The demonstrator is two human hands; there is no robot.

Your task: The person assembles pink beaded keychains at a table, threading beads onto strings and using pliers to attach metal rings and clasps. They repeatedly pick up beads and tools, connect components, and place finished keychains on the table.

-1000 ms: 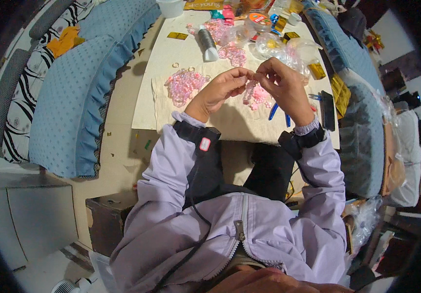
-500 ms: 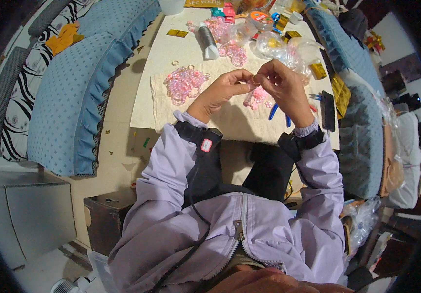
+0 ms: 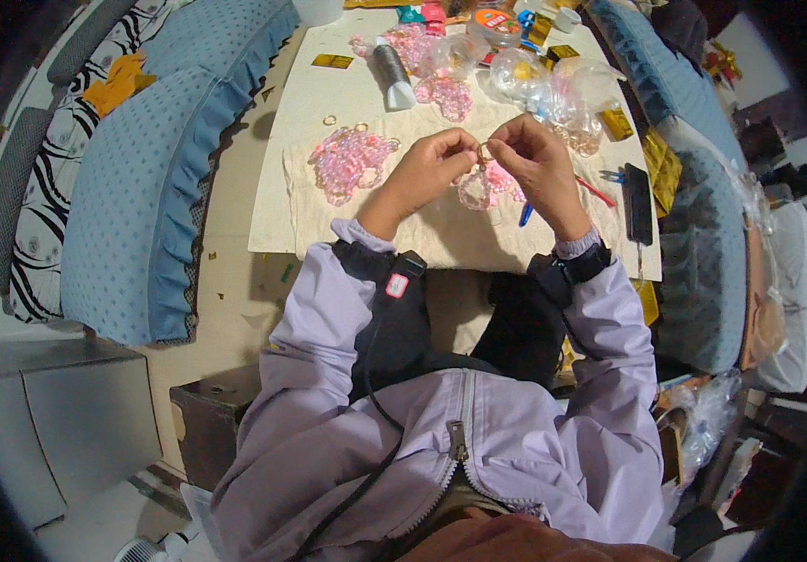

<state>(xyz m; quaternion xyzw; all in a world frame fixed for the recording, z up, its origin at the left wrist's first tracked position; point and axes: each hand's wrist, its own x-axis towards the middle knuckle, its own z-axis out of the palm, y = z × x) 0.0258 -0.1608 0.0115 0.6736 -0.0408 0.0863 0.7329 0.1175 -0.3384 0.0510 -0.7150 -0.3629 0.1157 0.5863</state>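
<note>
Above the cloth-covered front of the table, my two hands face each other with their fingertips close together. My right hand (image 3: 542, 173) pinches a small gold ring (image 3: 484, 153). A pink and clear bead loop (image 3: 474, 193) hangs just below it. My left hand (image 3: 432, 173) is closed in a pinch beside the ring; what its fingertips hold is too small to make out. To the left lies a heap of pink bead strings (image 3: 347, 161), with a loose gold ring (image 3: 330, 120) behind it. More pink beads (image 3: 505, 178) lie partly hidden behind my right hand.
A blue-handled tool (image 3: 526, 214), a red tool (image 3: 596, 192) and a black phone-like slab (image 3: 638, 204) lie by my right hand. Farther back are a dark thread spool (image 3: 390, 73), clear plastic bags (image 3: 553, 94) and a round tub (image 3: 497, 28). Blue-covered seats (image 3: 132, 206) flank the table.
My fingertips have drawn slightly apart, and the gold ring with the hanging bead loop shows more plainly between them. The red tool has come into fuller view beside my right hand.
</note>
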